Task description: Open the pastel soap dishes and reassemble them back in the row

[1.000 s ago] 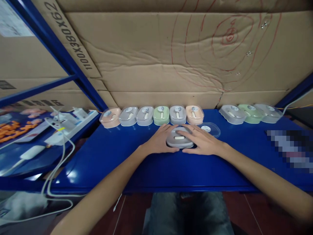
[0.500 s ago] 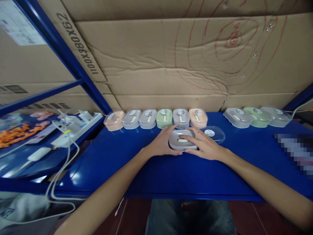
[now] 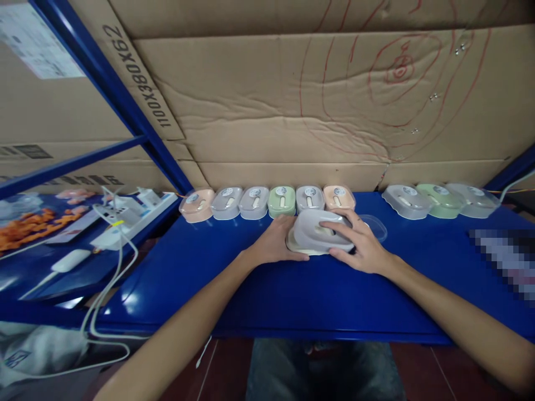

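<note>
Close in front of me on the blue table, my right hand grips a grey plastic cover with a pale slot-shaped piece in its top. The cover is tilted, its left part raised off a pale base below. My left hand is curled round the left side of that base, thumb along the near edge. Behind my right hand lies a clear lid, partly hidden by it. What is inside the base does not show.
Boxes with clear lids and round labels, such as a green box, stand in a row along the cardboard wall. More boxes stand at the right. A power strip, cables and orange pieces lie left, past the blue post.
The grey cover has risen and tilted up in my right hand, parting from the base. My left hand has stayed on the base's left side.
</note>
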